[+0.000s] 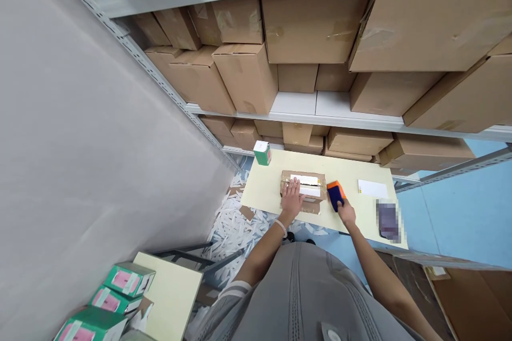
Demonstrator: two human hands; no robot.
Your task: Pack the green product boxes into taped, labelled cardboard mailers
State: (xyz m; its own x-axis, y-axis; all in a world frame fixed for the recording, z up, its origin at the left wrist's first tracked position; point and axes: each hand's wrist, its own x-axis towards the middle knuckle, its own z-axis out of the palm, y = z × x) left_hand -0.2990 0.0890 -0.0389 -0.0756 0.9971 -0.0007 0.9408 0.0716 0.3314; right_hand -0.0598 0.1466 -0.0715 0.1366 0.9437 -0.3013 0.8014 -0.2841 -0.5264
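We have the left hand (292, 200) laid flat on the box (315, 206), palm down, fingers stretched out and a little apart, pressing on it, gripping nothing! A pale band (281, 227) circles that wrist. Over to the right hand (346, 213), and we see fingers curled shut round the near end of the tool (336, 196), orange and dark blue, just beside the box's right side; whether they touch, we can't tell.

The box lies near the front edge of the table (344, 168), between the hands' reach, white patches on top with a dark line between them, shiny tape along its near side. Beyond it, at the far left corner, we spot a green carton (262, 154), upright. Right of the tool lies a white sheet (373, 188), and nearer us a blurred item (389, 221) we can't make out.

Further out, shelves (296, 102) stacked with brown boxes (318, 26) rise behind the table. White scraps (230, 224) litter the floor on the left, and at lower left green packs (122, 281) sit by a side table (174, 290).
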